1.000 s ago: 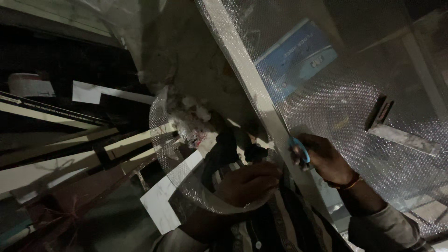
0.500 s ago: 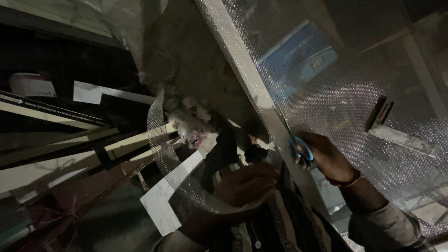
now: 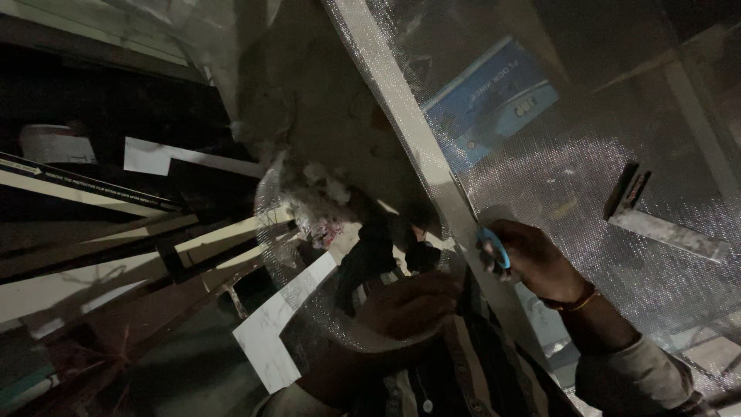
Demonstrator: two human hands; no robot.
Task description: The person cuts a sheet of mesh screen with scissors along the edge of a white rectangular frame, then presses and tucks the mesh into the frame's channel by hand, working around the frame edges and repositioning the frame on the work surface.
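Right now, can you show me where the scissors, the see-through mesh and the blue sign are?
scissors [image 3: 494, 249], head view, on the blue handle in the right hand.
mesh [image 3: 571, 177], head view, on the flat stretch above the right hand.
blue sign [image 3: 494, 100], head view, on its middle, seen through the mesh.

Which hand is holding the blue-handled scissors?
The right hand, against the pale frame bar. The left hand grips loose mesh instead.

Dim room, stacked pale frame bars [image 3: 116, 232]

A blue rectangular label [image 3: 494, 96] lies behind the mesh, upper right; white-lettered.
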